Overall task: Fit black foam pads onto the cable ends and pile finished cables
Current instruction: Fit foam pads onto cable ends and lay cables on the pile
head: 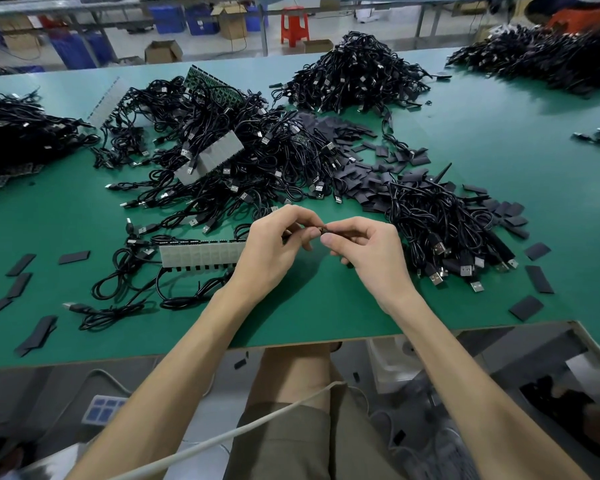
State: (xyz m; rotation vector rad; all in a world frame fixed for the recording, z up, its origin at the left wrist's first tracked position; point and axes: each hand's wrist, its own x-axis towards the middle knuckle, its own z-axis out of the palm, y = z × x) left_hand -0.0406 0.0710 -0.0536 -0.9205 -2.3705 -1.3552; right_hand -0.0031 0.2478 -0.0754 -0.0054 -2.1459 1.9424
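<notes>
Right, we have both hands over the green table (291, 317), close to its near edge, and they meet fingertip to fingertip. Our left hand (274, 247) curls its fingers and pinches one side of a small black piece (323, 231). Our right hand (368, 258) pinches the other side, thumb and forefinger closed on it. The piece is tiny and mostly covered, so we cannot tell whether it is a pad, a cable end, or both together. It sits in the air between the two hands, just above the table.

Just beside our right hand lies a pile of cables (440, 220), many of its plugs pointing toward us. Behind that pile, black foam pads (361, 174) are spread in a loose drift, and a few loose pads (539, 278) lie singly near the right edge. Left of our left hand, a grey strip (201, 254) lies flat with cables along its edges, its right end near the hand. Farther back we see a big tangle of cables (222, 140), and beyond it a tall heap (357, 71). Some flat pads (20, 265) lie apart on the left side.
</notes>
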